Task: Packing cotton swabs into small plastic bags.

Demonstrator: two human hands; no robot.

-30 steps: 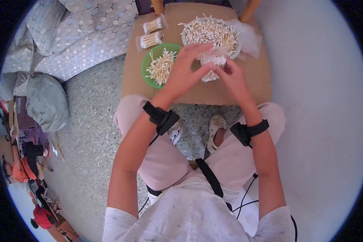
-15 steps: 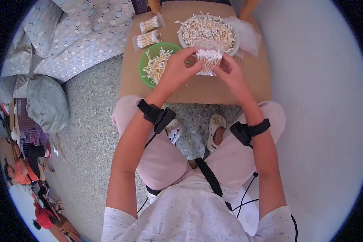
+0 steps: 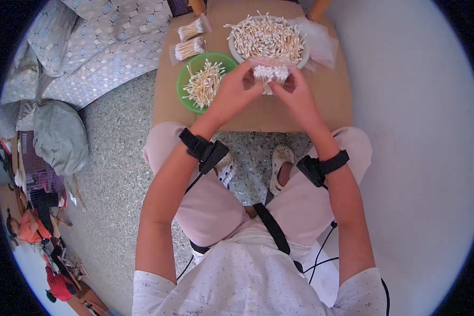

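Two forearms (image 3: 169, 184) are angled inward; a clear plastic cotton-swab bag (image 3: 271, 74) is pinched by left grip (image 3: 235, 90) and right grip (image 3: 299, 101).

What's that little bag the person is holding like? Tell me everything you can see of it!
The little bag looks like thin, clear plastic, with a reddish strip along its far edge. It is packed with cotton swabs, their white tips bunched together and some pale sticks showing. The left hand and right hand grip it from either side, over the brown seat, near the pale bowl. I can't tell whether its mouth is sealed.
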